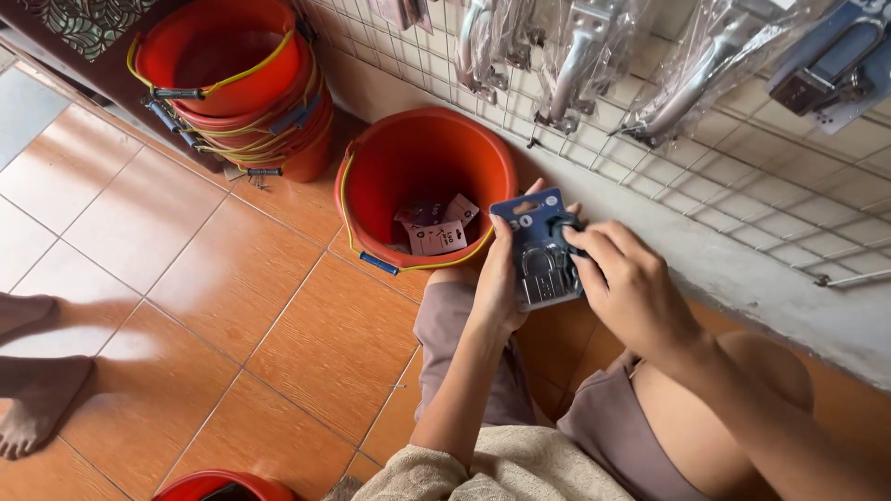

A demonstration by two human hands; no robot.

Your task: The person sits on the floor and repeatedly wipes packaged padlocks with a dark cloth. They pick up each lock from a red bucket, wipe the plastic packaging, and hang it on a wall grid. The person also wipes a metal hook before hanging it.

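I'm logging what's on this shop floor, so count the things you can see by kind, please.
Orange plastic bucket standing alone by the wall: 1
Stack of nested orange buckets: 1 stack, number inside unclear
Orange bucket rim at the bottom edge: 1
Blue carded padlock pack, held by left hand and right hand: 1
Bagged metal handles on the wire grid: about 4
Total: about 8
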